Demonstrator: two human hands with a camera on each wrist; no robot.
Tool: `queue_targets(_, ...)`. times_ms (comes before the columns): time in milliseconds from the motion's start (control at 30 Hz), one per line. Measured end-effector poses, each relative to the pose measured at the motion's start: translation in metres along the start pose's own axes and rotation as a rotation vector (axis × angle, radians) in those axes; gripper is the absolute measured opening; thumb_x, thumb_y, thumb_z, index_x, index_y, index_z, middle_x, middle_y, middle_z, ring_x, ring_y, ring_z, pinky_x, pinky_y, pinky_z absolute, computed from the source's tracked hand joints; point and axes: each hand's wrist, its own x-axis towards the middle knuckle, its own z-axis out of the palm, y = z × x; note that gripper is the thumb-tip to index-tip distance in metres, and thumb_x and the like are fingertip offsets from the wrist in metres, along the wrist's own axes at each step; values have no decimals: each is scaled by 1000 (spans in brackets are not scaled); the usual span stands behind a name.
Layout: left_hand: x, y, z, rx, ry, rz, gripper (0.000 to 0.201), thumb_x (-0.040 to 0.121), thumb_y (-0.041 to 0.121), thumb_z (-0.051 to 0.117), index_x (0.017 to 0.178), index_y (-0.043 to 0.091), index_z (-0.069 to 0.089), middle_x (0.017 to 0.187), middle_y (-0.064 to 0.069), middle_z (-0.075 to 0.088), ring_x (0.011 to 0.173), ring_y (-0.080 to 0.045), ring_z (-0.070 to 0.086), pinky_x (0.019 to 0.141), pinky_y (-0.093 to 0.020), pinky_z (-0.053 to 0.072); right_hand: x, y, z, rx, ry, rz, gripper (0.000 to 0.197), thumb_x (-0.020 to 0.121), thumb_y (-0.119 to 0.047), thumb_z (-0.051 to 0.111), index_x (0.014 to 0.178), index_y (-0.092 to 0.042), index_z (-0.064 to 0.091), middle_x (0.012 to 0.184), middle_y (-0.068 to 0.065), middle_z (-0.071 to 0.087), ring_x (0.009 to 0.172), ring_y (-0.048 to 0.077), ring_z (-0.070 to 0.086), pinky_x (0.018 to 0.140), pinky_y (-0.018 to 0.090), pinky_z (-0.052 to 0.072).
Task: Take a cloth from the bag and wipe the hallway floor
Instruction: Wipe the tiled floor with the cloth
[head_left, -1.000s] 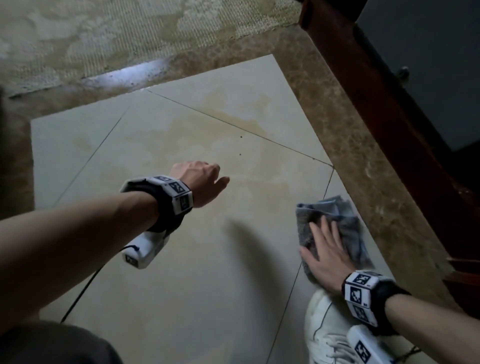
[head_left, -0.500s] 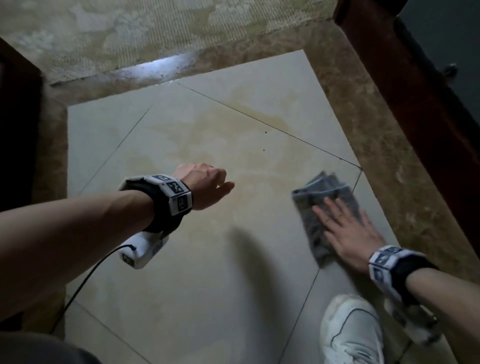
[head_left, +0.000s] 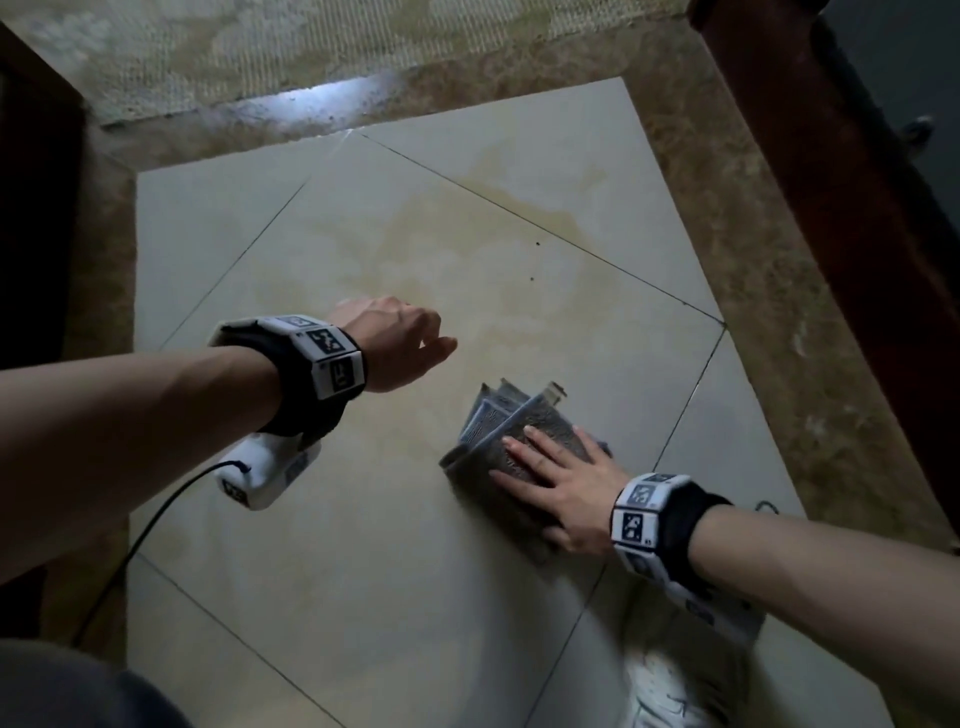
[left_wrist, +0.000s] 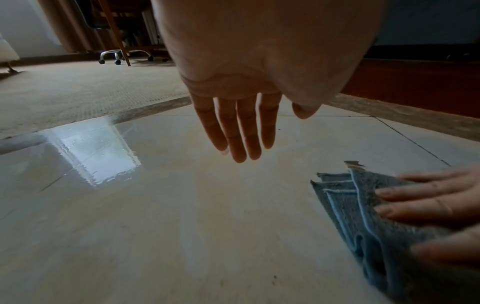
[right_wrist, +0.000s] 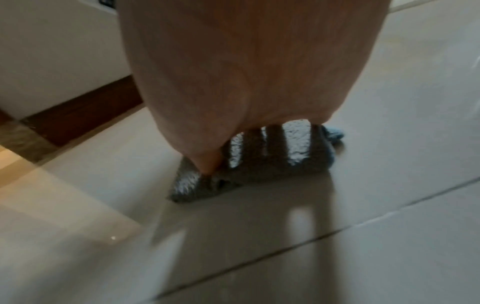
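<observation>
You've got the cloth (head_left: 511, 441) out and down on the floor (head_left: 363, 545), so the bag step looks done; no bag in view. You're mid-wipe, judging by the blur in the right wrist view. Your right hand (head_left: 558, 480) lies flat on the cloth, fingers (left_wrist: 426, 197) straight and slightly spread, pressing it to the tile, no pinch. Your left hand (head_left: 395, 340) hangs above the floor, fingers loose and pointing down, holding nothing, touching nothing.

Left to do, I'd say: a yellowish stain (head_left: 467, 249) spreads over the tiles beyond the cloth, and a wet glossy patch (left_wrist: 96, 152) sits near the carpet (head_left: 260, 47) edge. Neither looks wiped yet.

Cloth: grey-blue, fluffy pile, folded in several layers with light blue edging fanned out at the far end. It sits just left of a grout line (head_left: 691, 395), near your shoe (head_left: 670, 691).
</observation>
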Motion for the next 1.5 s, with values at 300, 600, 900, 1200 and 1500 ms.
queue_targets(300,-15,-17,-6,-21,-38,-58,46,96,62,29,101,28,61,103,-6,65,89,-29,59,69,-30,40,-20,125,-28,433,109,761,74,99,-55,32,155,-33,-10,161,4,-24,149,27,-16,120,51,-1)
queue_targets(600,-22,-25,1,-24,-57,-83,48,95,62,30,101,27,62,102,-8,67,90,-31,62,69,-30,43,31,-1,-10,-3,175,84,77,85,-50,43,155,-21,26,160,23,17,146,44,9,111,66,24)
queue_targets(900,-35,-51,6,-28,-89,-175,51,95,63,25,95,24,58,98,-10,65,87,-32,60,69,-32,43,20,110,-56,57,90,376,76,98,-56,33,151,-39,-19,161,1,-25,149,25,-19,121,48,4)
queue_targets(1200,-36,-56,10,-39,-92,-194,54,96,63,27,103,22,61,104,-12,66,91,-33,62,71,-32,45,64,-29,-42,-4,136,91,81,94,-48,43,157,-28,-4,160,12,-21,144,34,-24,117,62,-3)
queue_targets(1500,-53,-76,20,-61,-113,-205,54,94,67,26,102,25,61,105,-11,67,92,-32,62,69,-31,40,84,-10,-62,-277,86,-299,72,83,-61,37,150,-34,38,156,7,36,142,35,35,110,55,36)
